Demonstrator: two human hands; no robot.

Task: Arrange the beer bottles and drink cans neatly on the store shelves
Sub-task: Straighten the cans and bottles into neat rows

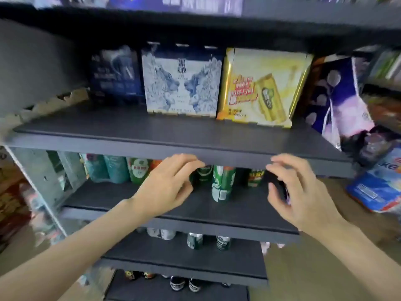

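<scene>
Green can standing forward alone, back row unfinished; left hand reaching with loosely spread fingers, right hand curled round a dark can.

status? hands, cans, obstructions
Left hand open, reaching among cans. Right hand gripping small black object. Tall green can upright between them. Dark shelf edge overhangs both.

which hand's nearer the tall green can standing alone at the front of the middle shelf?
Left, narrowly. The left hand reaches in just left of the tall green can, fingertips near its top. The right hand sits farther off to its right, gripping a dark object.
</scene>
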